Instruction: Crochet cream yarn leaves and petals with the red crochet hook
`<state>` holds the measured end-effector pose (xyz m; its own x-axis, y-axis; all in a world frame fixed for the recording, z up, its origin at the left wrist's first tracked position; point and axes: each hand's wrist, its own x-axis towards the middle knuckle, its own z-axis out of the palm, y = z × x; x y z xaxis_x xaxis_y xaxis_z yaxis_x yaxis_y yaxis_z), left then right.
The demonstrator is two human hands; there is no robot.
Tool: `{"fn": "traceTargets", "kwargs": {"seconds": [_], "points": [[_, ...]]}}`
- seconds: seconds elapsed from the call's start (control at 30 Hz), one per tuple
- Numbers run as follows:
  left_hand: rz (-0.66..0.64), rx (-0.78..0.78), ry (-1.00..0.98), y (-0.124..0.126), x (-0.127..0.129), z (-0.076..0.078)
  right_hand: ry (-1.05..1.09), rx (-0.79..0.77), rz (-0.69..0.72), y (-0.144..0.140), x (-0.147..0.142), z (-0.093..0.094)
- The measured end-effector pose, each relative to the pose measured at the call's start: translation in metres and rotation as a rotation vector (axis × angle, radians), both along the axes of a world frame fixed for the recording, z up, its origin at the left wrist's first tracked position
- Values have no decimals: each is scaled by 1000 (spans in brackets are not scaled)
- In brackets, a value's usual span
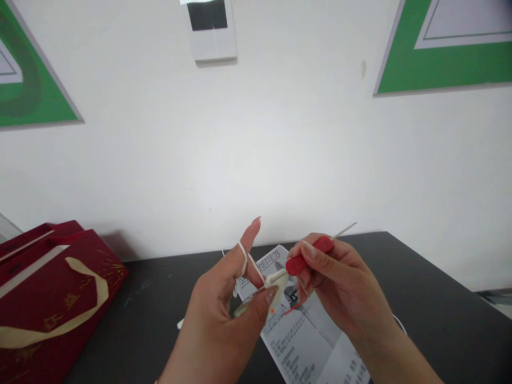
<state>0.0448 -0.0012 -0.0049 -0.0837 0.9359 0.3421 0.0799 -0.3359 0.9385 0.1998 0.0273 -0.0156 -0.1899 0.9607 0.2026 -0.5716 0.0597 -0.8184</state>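
My left hand [224, 309] pinches a small cream piece of crochet work [277, 281] between thumb and middle finger. White yarn [244, 258] loops around its raised index finger. My right hand [340, 277] grips a crochet hook by its red handle [310, 256]; the metal shaft sticks out up and to the right, and the hook end meets the cream piece. A short red thread hangs under the work. Both hands hover above a printed instruction sheet [304, 341].
A dark table [420, 298] stands against a white wall. A dark red gift bag with a cream ribbon handle [52, 298] sits at the left. Green-framed posters [440, 58] hang on the wall, with a small white panel [211, 29] at top centre.
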Motion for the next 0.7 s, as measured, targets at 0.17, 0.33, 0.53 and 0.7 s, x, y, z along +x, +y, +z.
{"fn": "traceTargets", "kwargs": {"seconds": [0.17, 0.33, 0.53, 0.7], "points": [[-111, -90, -229, 6, -3, 1, 5, 98, -104, -7, -6, -6], [-44, -110, -357, 11, 2, -3, -148, 449, -417, -13, -15, -14], [-308, -293, -568, 15, -4, -5, -863, 1268, -732, -26, -5, -16], [-410, -363, -575, 21, -18, -3, -710, 1275, -597, -13, -1, -19]]}}
